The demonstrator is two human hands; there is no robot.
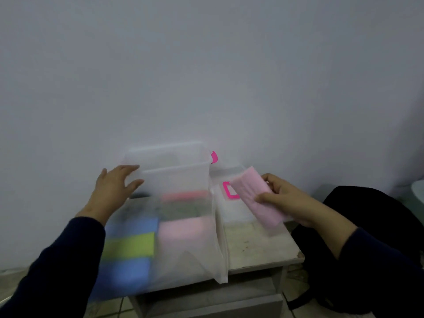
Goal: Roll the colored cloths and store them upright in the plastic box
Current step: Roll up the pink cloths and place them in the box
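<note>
Fingers of the left hand point(114, 187) lie spread against the translucent plastic box point(181, 180) on the pale counter point(259, 246), gripping nothing. The right hand point(289, 198) pinches a rolled pink cloth point(257, 196) just right of the box, which holds blue, green and pink cloths.

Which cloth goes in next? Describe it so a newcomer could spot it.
Start at the translucent plastic box on the small table. Just right of it, the right hand holds a pink cloth. It alone is outside the box; the other cloths show through the wall.
</note>
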